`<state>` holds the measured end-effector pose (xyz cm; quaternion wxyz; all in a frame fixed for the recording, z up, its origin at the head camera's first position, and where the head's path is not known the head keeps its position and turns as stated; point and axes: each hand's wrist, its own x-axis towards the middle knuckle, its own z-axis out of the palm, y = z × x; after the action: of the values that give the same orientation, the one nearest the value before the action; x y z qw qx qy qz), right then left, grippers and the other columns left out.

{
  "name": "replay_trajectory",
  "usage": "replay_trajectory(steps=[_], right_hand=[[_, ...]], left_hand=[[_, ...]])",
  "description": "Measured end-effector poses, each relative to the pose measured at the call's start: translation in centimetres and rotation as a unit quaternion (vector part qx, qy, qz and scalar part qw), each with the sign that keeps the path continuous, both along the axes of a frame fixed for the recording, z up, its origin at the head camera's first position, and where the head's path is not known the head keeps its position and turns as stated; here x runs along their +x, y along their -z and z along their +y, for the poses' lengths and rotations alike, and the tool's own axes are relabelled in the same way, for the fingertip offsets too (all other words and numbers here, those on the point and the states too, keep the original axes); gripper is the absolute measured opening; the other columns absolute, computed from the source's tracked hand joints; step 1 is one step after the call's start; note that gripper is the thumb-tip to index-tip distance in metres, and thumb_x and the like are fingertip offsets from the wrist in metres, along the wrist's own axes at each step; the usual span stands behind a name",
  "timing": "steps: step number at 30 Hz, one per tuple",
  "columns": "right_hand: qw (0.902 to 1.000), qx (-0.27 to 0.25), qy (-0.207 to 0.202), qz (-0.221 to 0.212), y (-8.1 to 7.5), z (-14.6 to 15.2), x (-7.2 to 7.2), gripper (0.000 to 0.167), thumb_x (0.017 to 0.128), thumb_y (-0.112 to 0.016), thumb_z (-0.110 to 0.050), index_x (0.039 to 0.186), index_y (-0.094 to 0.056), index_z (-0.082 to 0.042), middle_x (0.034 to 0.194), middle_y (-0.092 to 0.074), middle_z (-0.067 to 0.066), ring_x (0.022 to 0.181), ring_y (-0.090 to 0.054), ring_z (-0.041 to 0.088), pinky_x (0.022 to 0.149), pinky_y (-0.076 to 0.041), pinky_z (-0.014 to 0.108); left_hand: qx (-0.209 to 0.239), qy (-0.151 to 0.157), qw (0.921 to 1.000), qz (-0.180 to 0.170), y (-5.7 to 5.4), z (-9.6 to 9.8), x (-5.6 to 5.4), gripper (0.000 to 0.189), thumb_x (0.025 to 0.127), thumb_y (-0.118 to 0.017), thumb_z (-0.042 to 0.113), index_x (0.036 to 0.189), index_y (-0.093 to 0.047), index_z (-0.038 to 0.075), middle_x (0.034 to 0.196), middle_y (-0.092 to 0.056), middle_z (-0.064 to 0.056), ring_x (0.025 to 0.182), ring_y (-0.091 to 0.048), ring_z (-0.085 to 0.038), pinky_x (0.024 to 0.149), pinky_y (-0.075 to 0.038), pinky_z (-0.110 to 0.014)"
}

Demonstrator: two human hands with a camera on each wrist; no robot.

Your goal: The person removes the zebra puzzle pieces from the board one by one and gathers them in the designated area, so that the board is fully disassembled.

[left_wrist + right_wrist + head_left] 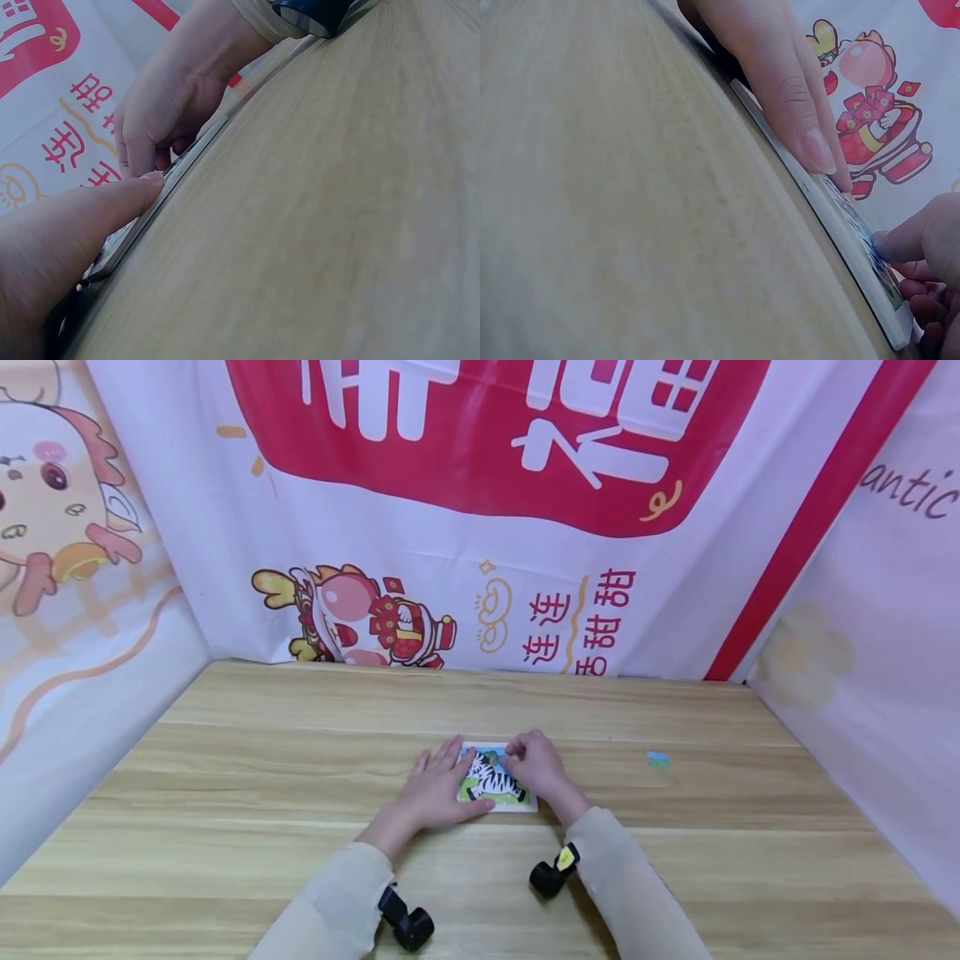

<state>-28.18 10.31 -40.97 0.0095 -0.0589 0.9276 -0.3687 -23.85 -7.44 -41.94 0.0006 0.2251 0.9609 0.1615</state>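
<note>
A zebra jigsaw puzzle (497,787) in a thin white-edged tray lies flat on the wooden table, in front of the person. Spread over its left side, the left hand (438,785) rests with fingers straight, its thumb along the near edge. At the upper right of the picture, the right hand (538,766) has curled fingers and pinches a small blue puzzle piece (512,766), mostly hidden by the fingertips. In the right wrist view the right thumb (900,241) touches the puzzle's surface. Apart to the right lies a loose blue-and-green puzzle piece (658,760).
The wooden table (300,752) runs back to a printed white and red curtain (420,543). More printed cloth hangs at the left and right sides. Black wrist cameras (411,927) are strapped over both sleeves, close to the tabletop.
</note>
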Motion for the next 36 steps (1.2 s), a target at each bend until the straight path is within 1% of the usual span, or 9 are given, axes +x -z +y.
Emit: replay_trajectory(steps=[5,9,15,17,20,23,28,36], right_hand=[[1.0,0.003,0.001,0.001,0.0,-0.06,0.1,0.012,0.074,-0.066,-0.016,0.081,-0.059,-0.011,0.085,-0.047,0.002,0.078,-0.045,0.017,0.071,-0.039,0.031],[1.0,-0.006,0.002,0.003,0.12,-0.03,0.11,0.013,0.074,-0.067,-0.015,0.083,-0.059,-0.01,0.084,-0.049,0.001,0.078,-0.046,0.017,0.071,-0.04,0.031],[0.9991,-0.041,-0.003,0.001,0.42,0.07,-0.05,0.013,0.074,-0.067,-0.011,0.083,-0.058,-0.011,0.08,-0.053,0.0,0.075,-0.049,0.015,0.07,-0.042,0.03],[0.9981,-0.061,-0.006,0.002,0.48,0.1,-0.07,0.017,0.074,-0.067,-0.009,0.088,-0.058,-0.011,0.08,-0.054,0.0,0.075,-0.049,0.015,0.069,-0.042,0.03],[0.9971,-0.073,-0.018,0.011,0.54,0.13,-0.09,0.028,0.074,-0.066,-0.007,0.1,-0.059,-0.013,0.079,-0.054,-0.001,0.074,-0.049,0.015,0.069,-0.042,0.029],[0.9968,-0.068,-0.034,0.025,0.61,0.24,-0.07,0.033,0.075,-0.065,-0.007,0.107,-0.06,-0.015,0.079,-0.053,-0.001,0.073,-0.048,0.015,0.067,-0.041,0.03],[0.9965,-0.05,-0.055,0.039,0.74,0.39,-0.04,0.031,0.075,-0.066,-0.007,0.105,-0.063,-0.013,0.081,-0.053,-0.002,0.073,-0.048,0.014,0.065,-0.041,0.029],[0.9953,-0.039,-0.088,0.011,0.44,0.41,-0.1,0.035,0.077,-0.065,-0.012,0.111,-0.059,-0.009,0.083,-0.051,0.0,0.074,-0.046,0.015,0.065,-0.041,0.028]], left_hand=[[0.001,0.0,1.0,-0.006,-0.08,-0.04,0.06,0.087,0.075,-0.037,0.069,0.137,-0.023,0.009,0.142,-0.007,-0.013,0.128,-0.004,-0.025,0.099,-0.002,-0.048],[0.001,0.0,1.0,-0.007,-0.12,-0.09,0.1,0.088,0.075,-0.037,0.069,0.137,-0.022,0.009,0.142,-0.007,-0.014,0.128,-0.004,-0.025,0.099,-0.002,-0.048],[0.002,0.0,1.0,-0.009,-0.13,-0.12,0.09,0.088,0.075,-0.037,0.068,0.137,-0.022,0.009,0.142,-0.006,-0.013,0.128,-0.003,-0.025,0.099,-0.001,-0.048],[0.002,0.0,1.0,-0.009,-0.13,-0.13,0.08,0.088,0.074,-0.037,0.069,0.137,-0.022,0.009,0.142,-0.006,-0.013,0.128,-0.003,-0.024,0.099,-0.001,-0.048],[0.002,-0.001,1.0,-0.008,-0.05,-0.14,0.01,0.088,0.074,-0.037,0.069,0.137,-0.021,0.009,0.142,-0.006,-0.012,0.128,-0.003,-0.024,0.099,-0.001,-0.048],[-0.001,-0.004,1.0,-0.006,0.06,-0.14,-0.08,0.089,0.073,-0.035,0.07,0.137,-0.021,0.01,0.142,-0.006,-0.012,0.128,-0.002,-0.024,0.099,-0.001,-0.047],[-0.005,-0.005,1.0,-0.006,0.24,-0.12,-0.16,0.09,0.073,-0.034,0.072,0.137,-0.021,0.01,0.142,-0.006,-0.012,0.128,-0.002,-0.024,0.099,-0.001,-0.047],[-0.002,-0.003,1.0,-0.008,0.13,-0.16,-0.14,0.09,0.073,-0.034,0.071,0.137,-0.02,0.01,0.142,-0.006,-0.012,0.128,-0.002,-0.024,0.099,-0.001,-0.047]])
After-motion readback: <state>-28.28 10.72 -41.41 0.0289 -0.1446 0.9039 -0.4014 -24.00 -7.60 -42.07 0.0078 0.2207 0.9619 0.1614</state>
